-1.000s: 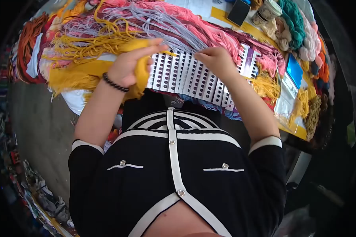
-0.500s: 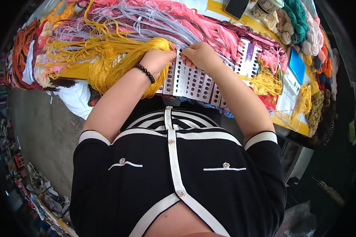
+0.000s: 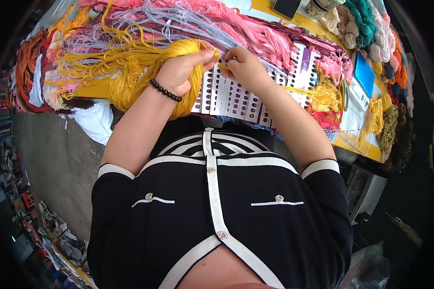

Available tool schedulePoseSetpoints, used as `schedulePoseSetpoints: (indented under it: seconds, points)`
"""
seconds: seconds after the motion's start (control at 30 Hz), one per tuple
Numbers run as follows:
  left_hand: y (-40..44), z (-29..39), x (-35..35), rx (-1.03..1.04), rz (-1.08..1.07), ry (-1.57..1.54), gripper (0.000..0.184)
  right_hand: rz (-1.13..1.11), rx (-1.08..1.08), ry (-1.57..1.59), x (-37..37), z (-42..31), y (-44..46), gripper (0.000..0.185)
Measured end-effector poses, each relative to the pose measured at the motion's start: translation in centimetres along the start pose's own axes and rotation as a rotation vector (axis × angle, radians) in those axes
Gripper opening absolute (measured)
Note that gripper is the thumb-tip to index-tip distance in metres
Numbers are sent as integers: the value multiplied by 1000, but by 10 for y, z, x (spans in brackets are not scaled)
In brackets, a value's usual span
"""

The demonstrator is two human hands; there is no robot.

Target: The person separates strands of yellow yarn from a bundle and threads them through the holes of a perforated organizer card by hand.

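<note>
A thick bundle of yellow thread (image 3: 135, 79) lies over the left part of the white punched cards (image 3: 234, 94). My left hand (image 3: 183, 70), with a dark bead bracelet at the wrist, is closed on this thread, and a small yellow loop shows at its fingertips. Just right of it, my right hand (image 3: 243, 67) is closed, thumb and fingers pinching a bit of yellow thread above the cards. A narrow gap separates the two hands. Pink thread (image 3: 255, 36) and pale lilac thread (image 3: 178, 21) stretch behind them.
At the back right are a black phone (image 3: 287, 6), a patterned cup (image 3: 320, 6) and teal yarn (image 3: 360, 21). A blue rectangular object (image 3: 364, 74) lies at the right. Orange-brown yarn (image 3: 28, 72) is at the far left, with white cloth (image 3: 94, 123) over the table's front edge.
My left hand has closed on the yellow bundle and moved right over the cards. My right hand has shifted left, and yellow thread now shows at its fingertips.
</note>
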State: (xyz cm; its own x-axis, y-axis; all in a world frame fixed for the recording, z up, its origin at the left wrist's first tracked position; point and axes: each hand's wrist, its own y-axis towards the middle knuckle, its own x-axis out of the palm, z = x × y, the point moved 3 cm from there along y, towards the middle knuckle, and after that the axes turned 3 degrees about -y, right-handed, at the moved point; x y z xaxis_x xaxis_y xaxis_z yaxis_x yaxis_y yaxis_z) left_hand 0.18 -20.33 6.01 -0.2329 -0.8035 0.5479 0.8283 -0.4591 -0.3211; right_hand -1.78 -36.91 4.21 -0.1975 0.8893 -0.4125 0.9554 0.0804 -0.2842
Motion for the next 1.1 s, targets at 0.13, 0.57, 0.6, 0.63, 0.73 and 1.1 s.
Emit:
schedulePoseSetpoints:
  seconds: [0.13,0.57,0.6,0.63,0.73,1.1]
  points:
    - [4,-10,-2,53,-44,123,17,-60,43,338,0,2,1,12]
    - [-16,55,-63,143,204,177,25,-47,43,4,6,8,8,16]
    - [-25,75,-75,169,177,129,26,-46,43,7,6,6,7,16]
    - [-35,95,-88,195,149,80,26,-31,43,-42,5,3,5,18]
    - [-63,145,-105,417,8,-101,29,-11,15,-90,4,4,3,20]
    - [-104,45,-4,185,35,176,38,95,-557,200,33,-92,-57,17]
